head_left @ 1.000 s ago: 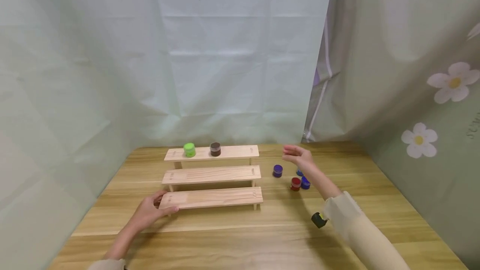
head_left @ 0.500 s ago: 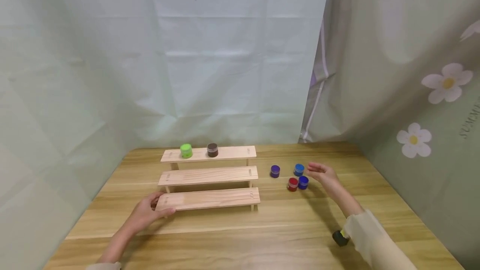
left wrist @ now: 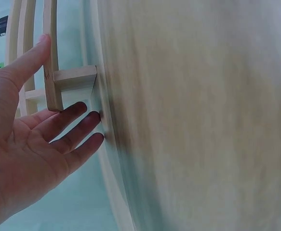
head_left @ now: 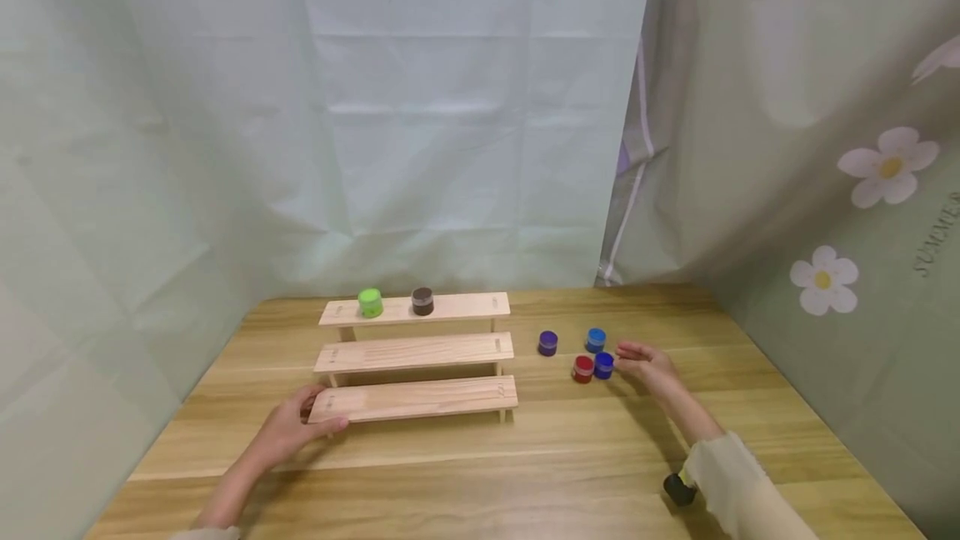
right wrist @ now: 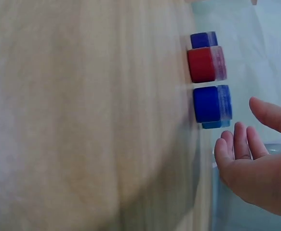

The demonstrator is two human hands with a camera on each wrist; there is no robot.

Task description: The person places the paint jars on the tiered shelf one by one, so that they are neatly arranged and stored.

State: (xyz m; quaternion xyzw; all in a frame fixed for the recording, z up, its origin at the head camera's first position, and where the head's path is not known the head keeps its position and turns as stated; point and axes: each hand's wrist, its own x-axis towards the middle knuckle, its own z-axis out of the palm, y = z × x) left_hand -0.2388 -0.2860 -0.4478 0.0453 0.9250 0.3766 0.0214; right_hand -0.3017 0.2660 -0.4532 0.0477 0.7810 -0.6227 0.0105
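– The right hand point(head_left: 651, 369) has swung from over the light blue jar point(head_left: 596, 339) to just right of it, leaving that jar in full view.
– And the bigger things?
– The table point(head_left: 450, 490) runs beneath both hands. Between them stands the rack point(head_left: 416, 351), three wooden steps. The left hand point(head_left: 291, 426) has its thumb against the front of the lowest step point(head_left: 420, 398) and its fingers round the left end (a light, steadying hold, I'd judge).
– What's in the right hand?
– Nothing: fingers loose, thumb well apart, fingertips near the dark blue jar point(head_left: 603, 366), with no contact that I can see.
– The other jars?
– Leftward from the right hand, the red jar point(head_left: 582, 369), then the purple jar point(head_left: 547, 343). Beyond the left hand, on the top step point(head_left: 472, 304), the green jar point(head_left: 371, 303) and black jar point(head_left: 422, 301).
– So the shift means?
– Two jars up, four on the table; I'd say the dark blue one is now easiest to reach.
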